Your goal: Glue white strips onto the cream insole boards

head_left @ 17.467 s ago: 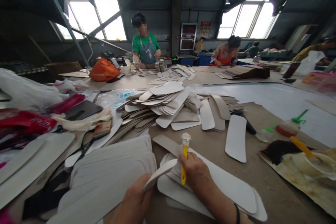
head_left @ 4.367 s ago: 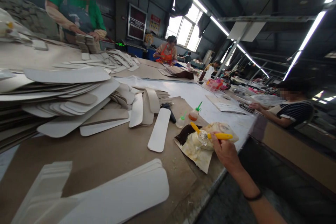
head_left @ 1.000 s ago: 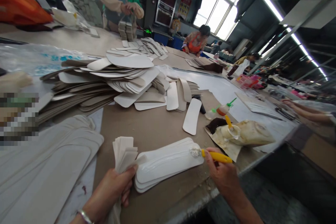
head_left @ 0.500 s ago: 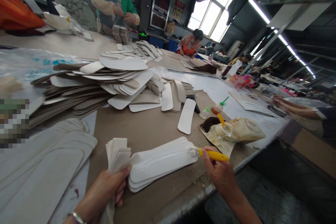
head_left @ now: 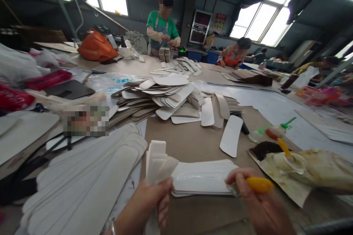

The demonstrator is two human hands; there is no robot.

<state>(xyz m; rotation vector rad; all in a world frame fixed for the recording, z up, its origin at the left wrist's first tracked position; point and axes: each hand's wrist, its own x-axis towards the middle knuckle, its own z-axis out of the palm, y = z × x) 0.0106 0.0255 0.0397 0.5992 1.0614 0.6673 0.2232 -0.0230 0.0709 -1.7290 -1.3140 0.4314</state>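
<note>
My left hand [head_left: 153, 200] is closed around a bunch of thin off-white strips [head_left: 157, 156], which fan out above the thumb. Its fingertips meet the left end of a small stack of white rounded panels [head_left: 202, 180]. A wet, shiny streak runs along the top panel. At the stack's right end, my right hand [head_left: 256, 198] grips a brush by its yellow handle [head_left: 260, 184]; my fingers mostly hide the bristles, and the hand is slightly blurred. To the right, a cut-open plastic container [head_left: 317, 165] lies on its side, with a second yellow-handled tool [head_left: 284, 147] in its mouth.
A fan of long white panels [head_left: 91, 180] lies at left. Beyond my hands sit a heap of grey and white panels [head_left: 165, 97], a single white panel [head_left: 232, 136] and small bottles with green nozzles [head_left: 277, 131]. A co-worker in green [head_left: 163, 29] stands across the table.
My view has swung left, so the scene sits farther right. My right hand has come closer to the stack's right end, and the brush tip is now mostly hidden. Both hands keep their holds.
</note>
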